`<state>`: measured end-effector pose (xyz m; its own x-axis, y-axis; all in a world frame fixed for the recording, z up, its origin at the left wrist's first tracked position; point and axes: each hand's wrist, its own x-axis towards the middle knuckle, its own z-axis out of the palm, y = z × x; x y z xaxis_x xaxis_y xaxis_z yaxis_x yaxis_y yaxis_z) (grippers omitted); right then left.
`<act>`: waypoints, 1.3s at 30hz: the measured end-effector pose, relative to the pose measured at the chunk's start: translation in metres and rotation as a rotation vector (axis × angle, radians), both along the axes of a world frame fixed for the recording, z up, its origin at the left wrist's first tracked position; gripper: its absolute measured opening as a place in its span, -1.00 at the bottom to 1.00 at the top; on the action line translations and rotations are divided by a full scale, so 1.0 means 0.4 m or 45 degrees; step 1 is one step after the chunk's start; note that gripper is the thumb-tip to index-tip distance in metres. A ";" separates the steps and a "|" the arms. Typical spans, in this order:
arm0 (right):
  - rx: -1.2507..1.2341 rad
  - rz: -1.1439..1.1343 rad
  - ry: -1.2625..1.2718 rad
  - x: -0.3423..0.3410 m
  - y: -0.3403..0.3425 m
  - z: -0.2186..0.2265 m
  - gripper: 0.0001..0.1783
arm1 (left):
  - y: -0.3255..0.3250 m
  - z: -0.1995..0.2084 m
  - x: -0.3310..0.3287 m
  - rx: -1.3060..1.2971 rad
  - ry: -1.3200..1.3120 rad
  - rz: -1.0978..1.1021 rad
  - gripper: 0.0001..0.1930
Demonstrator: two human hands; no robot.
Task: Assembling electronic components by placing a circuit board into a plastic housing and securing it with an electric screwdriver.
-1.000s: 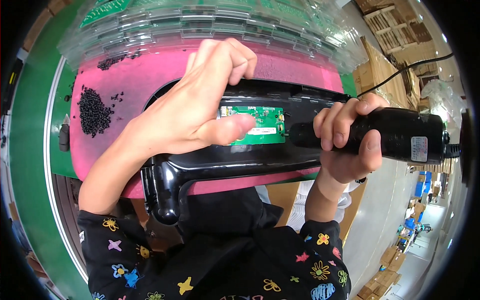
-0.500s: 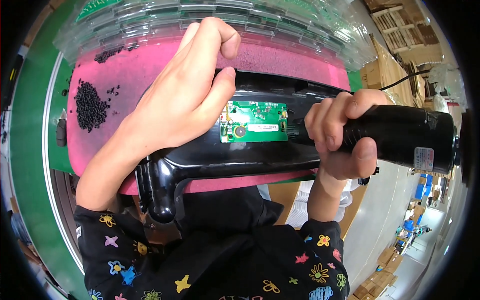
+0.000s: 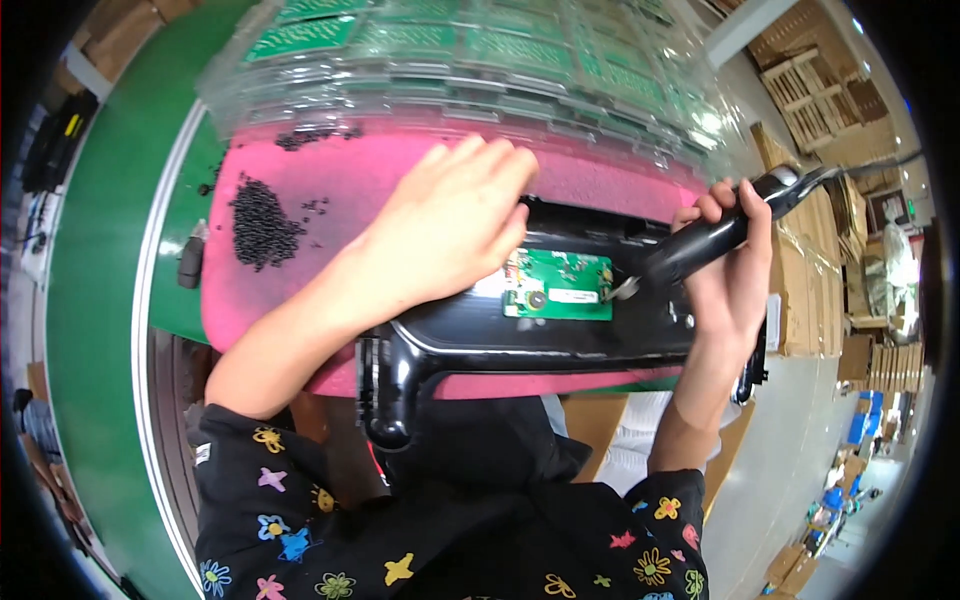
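Observation:
A green circuit board [image 3: 572, 285] with a white label lies on a glossy black plastic housing [image 3: 470, 335] in front of me. My left hand [image 3: 450, 225] lies over the housing's left part, its fingers curled in and its thumb near them. What those fingers hold, if anything, is hidden. In my right hand [image 3: 735, 265] is a black electric screwdriver [image 3: 705, 243], gripped around its body and tilted, with a cord at its upper end. Its lower tip points at the board's right edge; I cannot tell whether it touches.
The housing rests on a pink mat [image 3: 330, 185] on a green table [image 3: 110, 330]. A pile of small black pieces [image 3: 262, 225] lies to the left. Behind the mat are stacked clear plastic trays [image 3: 480, 75] with green boards. Cardboard boxes [image 3: 808, 290] stand at right.
The screwdriver has swung from nearly level to steeply tilted, its back end now up and away from me. My left hand's fingers have lowered. The whole view has shifted.

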<state>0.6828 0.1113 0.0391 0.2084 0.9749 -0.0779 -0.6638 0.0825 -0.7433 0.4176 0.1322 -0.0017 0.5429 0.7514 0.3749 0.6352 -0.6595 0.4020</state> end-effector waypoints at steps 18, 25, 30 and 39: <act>1.266 -0.313 -1.062 0.107 -0.172 0.248 -0.36 | 0.031 0.045 0.000 -0.043 0.330 0.072 -0.76; 2.077 -0.621 -1.008 0.025 -0.195 0.363 -0.35 | -0.064 0.020 -0.005 -0.117 0.560 0.039 -0.81; 2.148 -0.325 -1.045 0.105 -0.228 0.348 -0.34 | -0.061 0.012 -0.013 -0.215 0.321 0.109 -0.80; 1.960 0.007 -0.992 -0.108 -0.243 0.419 -0.32 | 0.050 0.069 -0.019 -0.188 0.389 -0.002 -0.77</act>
